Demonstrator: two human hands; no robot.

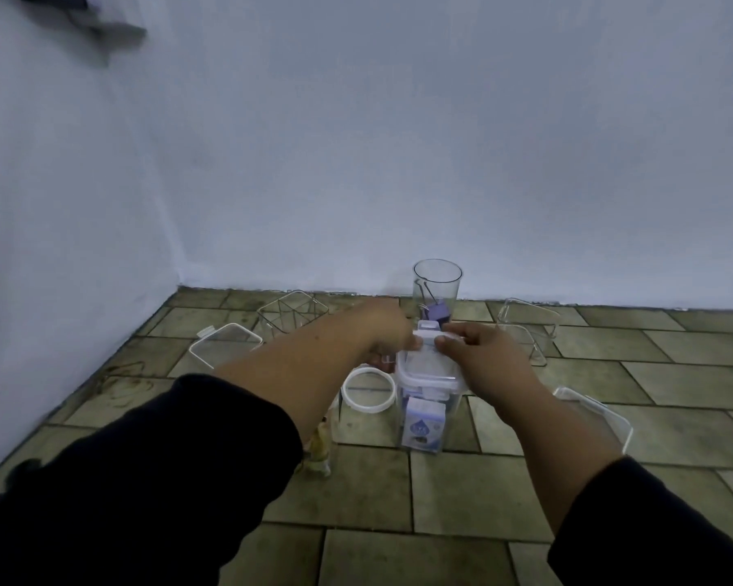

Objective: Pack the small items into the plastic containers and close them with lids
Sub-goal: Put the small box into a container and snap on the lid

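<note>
Both hands (477, 346) atop container lid (426, 361)

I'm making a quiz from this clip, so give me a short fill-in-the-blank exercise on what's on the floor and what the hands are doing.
1. Both hands, left and right, press on the ____ of the box.
2. The loose lid left of the box is ____ in shape.
3. The tall cup stands by the ____.
4. The clip in the cup is ____ in colour.

Missing words: lid; round; wall; purple
</note>
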